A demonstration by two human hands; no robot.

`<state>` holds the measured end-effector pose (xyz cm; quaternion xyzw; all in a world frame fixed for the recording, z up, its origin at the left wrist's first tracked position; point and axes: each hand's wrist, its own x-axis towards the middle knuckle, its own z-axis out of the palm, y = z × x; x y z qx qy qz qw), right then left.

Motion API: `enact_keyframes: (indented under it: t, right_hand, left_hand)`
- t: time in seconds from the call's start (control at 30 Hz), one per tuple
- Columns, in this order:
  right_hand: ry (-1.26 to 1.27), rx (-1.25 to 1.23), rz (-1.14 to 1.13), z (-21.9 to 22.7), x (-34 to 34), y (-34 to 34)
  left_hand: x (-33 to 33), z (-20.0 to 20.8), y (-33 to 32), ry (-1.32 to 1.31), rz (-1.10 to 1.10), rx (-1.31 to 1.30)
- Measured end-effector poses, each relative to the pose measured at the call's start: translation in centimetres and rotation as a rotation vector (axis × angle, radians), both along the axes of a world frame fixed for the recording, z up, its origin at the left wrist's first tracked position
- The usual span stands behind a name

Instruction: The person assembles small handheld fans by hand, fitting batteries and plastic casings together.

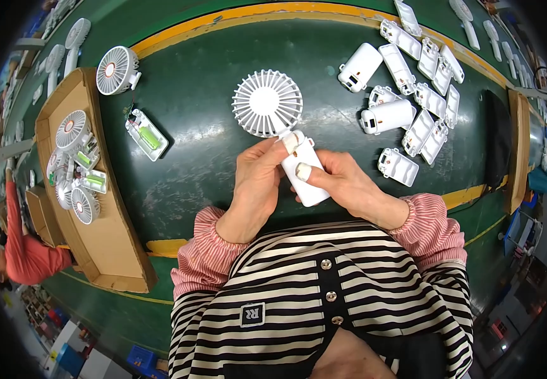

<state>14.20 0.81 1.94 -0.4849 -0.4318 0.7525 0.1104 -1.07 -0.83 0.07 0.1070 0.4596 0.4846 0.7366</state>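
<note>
I can see the white handheld fan in the middle of the green bench, its round grille pointing away from the wearer and its handle running back between both hands. The left hand is closed in a pinch at the neck, where its fingertips cover the joint between grille and handle, so I can't make out how the parts meet there. The right hand is wrapped around the handle's side with the thumb lying across the face; its other fingers go underneath, mostly lost to me. Left of the fan, well apart, an open handle shell shows a green battery, and just beyond it sits another fan head with a red-ringed hub; thin wires lie between them, too fine for me to trace. Farther left, a cardboard tray holds a cluster of fans that overlap too much for me to count. To the right lies a loose pile of white shells, several partly covering others. Near the right edge I get a dark object I can't identify. At the far left, a co-worker's red sleeve shows, warped by the lens.
</note>
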Motion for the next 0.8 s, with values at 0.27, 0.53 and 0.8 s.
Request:
enact_keyframes:
  t: [0.27, 0.53, 0.8]
  right_hand:
    - [0.058, 0.003, -0.124, -0.3, -0.7, 0.3]
    - [0.108, 0.064, -0.175, 0.0, -1.0, 0.8]
    - [0.061, 0.133, -0.151, 0.3, -1.2, 0.6]
  left_hand:
    - [0.2, 0.2, 0.1, 0.004, 0.008, 0.025]
    - [-0.1, 0.2, 0.2, -0.007, -0.03, 0.162]
    - [0.1, -0.1, -0.1, -0.011, 0.015, 0.209]
